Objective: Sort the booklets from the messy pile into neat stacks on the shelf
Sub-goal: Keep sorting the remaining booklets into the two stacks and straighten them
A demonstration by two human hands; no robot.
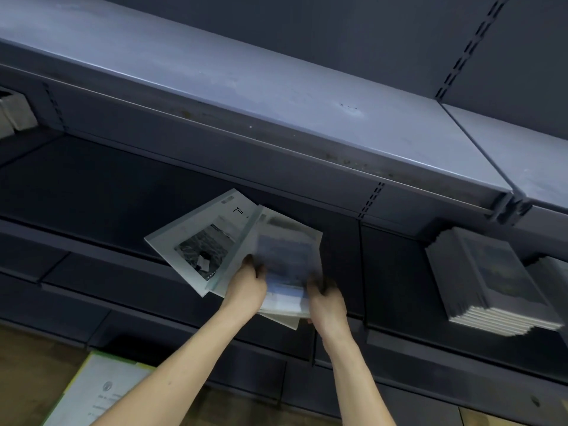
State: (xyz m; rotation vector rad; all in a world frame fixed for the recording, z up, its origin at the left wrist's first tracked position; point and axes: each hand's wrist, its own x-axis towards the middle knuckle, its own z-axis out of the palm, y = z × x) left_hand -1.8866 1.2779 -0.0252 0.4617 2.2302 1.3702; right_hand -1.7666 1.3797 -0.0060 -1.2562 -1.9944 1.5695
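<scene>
Both hands are up at the dark middle shelf (101,179), holding a small fan of booklets (239,250) just in front of its edge. The left hand (247,287) grips the lower edge of the fan, fingers curled over a cover; the right hand (325,299) grips the lower right corner, where a blue-fronted booklet (285,265), blurred by motion, lies on top of the one with a black-and-white photograph (201,250). Whether the fan rests on the shelf or hangs in the air cannot be told. The booklets look thin, light and floppy, with smooth covers that will likely slide over one another, so a one-corner hold would let them splay and droop; better to clasp them along the near edge with both hands, or pinch each by its spine side when separating it, and tap the edges square before setting them down. To the right, on the neighbouring bay, a neat stack (491,281) of similar booklets already sits squared up, and another pale pile (15,113) shows at the far left. Lower left, on the wooden floor, lies a green-edged booklet (95,392), perhaps part of the pile left to sort.
</scene>
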